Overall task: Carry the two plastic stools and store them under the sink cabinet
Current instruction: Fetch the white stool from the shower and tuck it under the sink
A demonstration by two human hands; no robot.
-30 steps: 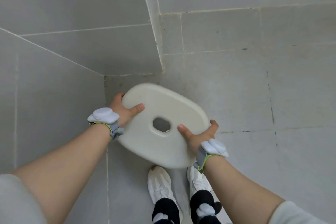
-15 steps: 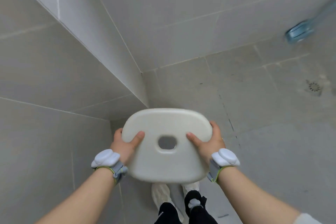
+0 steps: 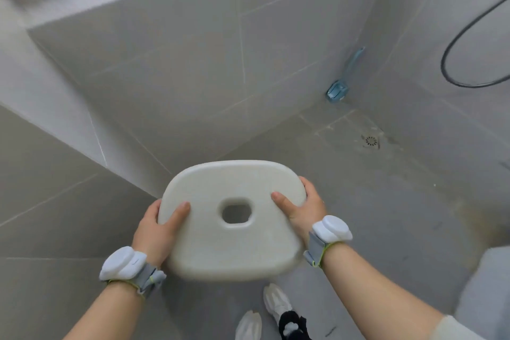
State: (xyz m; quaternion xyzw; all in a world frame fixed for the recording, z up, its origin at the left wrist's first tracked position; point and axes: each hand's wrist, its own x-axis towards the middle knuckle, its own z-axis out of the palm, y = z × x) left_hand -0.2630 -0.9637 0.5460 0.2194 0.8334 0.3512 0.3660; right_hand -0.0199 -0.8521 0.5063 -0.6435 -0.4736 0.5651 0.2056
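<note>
A white plastic stool [image 3: 220, 240] with an oval hole in its seat is held up in the air in front of me, seat facing the camera. My left hand [image 3: 156, 232] grips its left edge, thumb on the seat. My right hand [image 3: 302, 208] grips its right edge, thumb on top as well. The stool's legs are hidden beneath the seat. No second stool and no sink cabinet are in sight.
Grey tiled walls rise to the left and ahead, meeting the tiled floor. A blue brush [image 3: 340, 83] leans in the far corner. Near it lies a floor drain [image 3: 371, 141]. A dark hose [image 3: 463, 44] hangs at the right. A pale object [image 3: 488, 292] sits at lower right.
My view has swung right and up from the wall corner toward the far corner and drain. The stool stays in both hands, turned more level.
</note>
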